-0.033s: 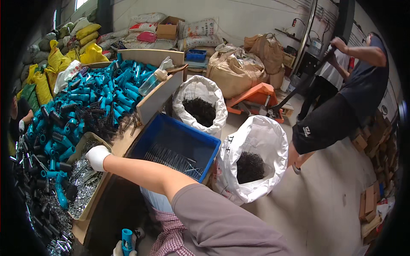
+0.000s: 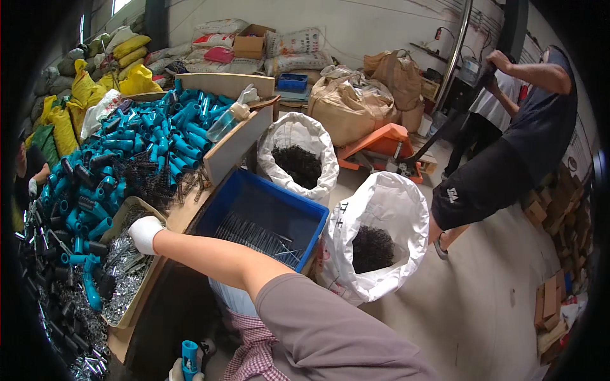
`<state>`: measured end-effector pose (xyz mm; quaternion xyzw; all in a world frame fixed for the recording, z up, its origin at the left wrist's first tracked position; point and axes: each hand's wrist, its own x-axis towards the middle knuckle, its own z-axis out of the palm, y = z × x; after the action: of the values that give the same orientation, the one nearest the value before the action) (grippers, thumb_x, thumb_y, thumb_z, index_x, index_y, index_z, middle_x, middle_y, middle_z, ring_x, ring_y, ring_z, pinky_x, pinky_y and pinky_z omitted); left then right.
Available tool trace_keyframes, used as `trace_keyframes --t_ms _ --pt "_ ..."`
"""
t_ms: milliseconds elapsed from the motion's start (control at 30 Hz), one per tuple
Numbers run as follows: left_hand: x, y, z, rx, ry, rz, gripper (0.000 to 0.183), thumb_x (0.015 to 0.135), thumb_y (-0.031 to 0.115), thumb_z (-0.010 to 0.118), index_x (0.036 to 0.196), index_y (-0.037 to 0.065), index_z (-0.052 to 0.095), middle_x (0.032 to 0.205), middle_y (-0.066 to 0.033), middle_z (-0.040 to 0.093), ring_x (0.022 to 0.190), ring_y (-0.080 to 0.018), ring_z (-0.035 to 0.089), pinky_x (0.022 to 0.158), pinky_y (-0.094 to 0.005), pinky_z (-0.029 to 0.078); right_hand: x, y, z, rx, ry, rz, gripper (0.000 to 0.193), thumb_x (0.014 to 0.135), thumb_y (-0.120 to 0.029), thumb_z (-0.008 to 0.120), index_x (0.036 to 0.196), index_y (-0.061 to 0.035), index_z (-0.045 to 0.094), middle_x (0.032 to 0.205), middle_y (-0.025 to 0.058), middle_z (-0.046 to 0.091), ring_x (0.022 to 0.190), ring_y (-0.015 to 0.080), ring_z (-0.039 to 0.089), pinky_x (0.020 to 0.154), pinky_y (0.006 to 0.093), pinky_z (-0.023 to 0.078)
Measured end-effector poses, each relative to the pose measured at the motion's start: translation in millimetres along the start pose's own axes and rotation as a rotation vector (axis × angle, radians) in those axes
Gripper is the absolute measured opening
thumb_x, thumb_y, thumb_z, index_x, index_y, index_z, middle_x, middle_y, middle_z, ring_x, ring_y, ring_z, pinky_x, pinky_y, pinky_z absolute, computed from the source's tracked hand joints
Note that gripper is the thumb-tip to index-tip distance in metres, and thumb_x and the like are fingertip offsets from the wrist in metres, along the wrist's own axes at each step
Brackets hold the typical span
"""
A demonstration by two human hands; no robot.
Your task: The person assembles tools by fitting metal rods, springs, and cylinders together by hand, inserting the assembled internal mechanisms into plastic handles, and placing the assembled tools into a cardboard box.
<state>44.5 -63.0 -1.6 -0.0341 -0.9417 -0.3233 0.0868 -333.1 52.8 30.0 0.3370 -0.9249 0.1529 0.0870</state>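
Left hand [image 2: 176,371] was closed around teal tube [image 2: 189,355]. Right hand [image 2: 146,235] was at metal parts [image 2: 124,279] in tray [image 2: 145,289]; couldn't tell opening or grip.

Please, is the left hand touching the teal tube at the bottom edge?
Touching. The head view shows the gloved left hand holding the teal tube, with white glove against its side.

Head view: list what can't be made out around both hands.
Head view, right hand: fingertips hidden behind the hand; whether they hold anything is unclear.
Head view, left hand: partly cut off by the lower edge.
Head view, teal tube: lower end cut off by the lower edge.
Head view, metal parts: too small and jumbled to tell singly.
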Motion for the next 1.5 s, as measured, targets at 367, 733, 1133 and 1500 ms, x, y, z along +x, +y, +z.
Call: trace_keyframes --t_ms 367,733,1133,1500 --pt "-1.0 11.7 8.2 -0.106 0.137 -0.131 0.044 0.081 0.004 0.071 0.124 0.002 0.062 0.113 -0.0160 0.067 0.104 -0.0266 0.064 0.095 -0.0357 0.047 -8.2 14.2 2.6 0.085 0.001 0.058 0.023 0.077 -0.012 0.060 0.096 -0.0062 0.072 0.092 0.0178 0.072 0.090 0.0360 0.070 0.078 0.0454 0.055" --pt "-3.4 10.2 11.4 -0.150 0.131 -0.147 0.045 0.081 0.003 0.071 0.125 -0.001 0.061 0.118 -0.0157 0.065 0.109 -0.0277 0.061 0.099 -0.0364 0.045 -8.5 6.4 3.3 0.118 0.032 0.048 0.021 0.080 -0.013 0.057 0.094 -0.0066 0.070 0.090 0.0194 0.071 0.089 0.0371 0.069 0.077 0.0469 0.053" --pt "-1.5 6.0 14.3 -0.162 0.116 -0.135 0.046 0.082 0.003 0.072 0.126 -0.001 0.061 0.118 -0.0154 0.065 0.109 -0.0275 0.061 0.100 -0.0362 0.044 -11.9 5.3 3.5 0.173 0.098 0.051 0.020 0.085 -0.019 0.055 0.088 -0.0051 0.070 0.088 0.0195 0.070 0.086 0.0378 0.068 0.078 0.0475 0.052" --pt "1.3 6.9 14.2 -0.177 0.111 -0.139 0.045 0.082 0.002 0.071 0.126 -0.002 0.060 0.116 -0.0154 0.065 0.107 -0.0275 0.061 0.099 -0.0367 0.044 -15.5 4.3 -0.6 0.212 0.107 0.046 0.018 0.083 -0.017 0.056 0.085 -0.0047 0.069 0.085 0.0203 0.069 0.084 0.0395 0.067 0.077 0.0489 0.051"
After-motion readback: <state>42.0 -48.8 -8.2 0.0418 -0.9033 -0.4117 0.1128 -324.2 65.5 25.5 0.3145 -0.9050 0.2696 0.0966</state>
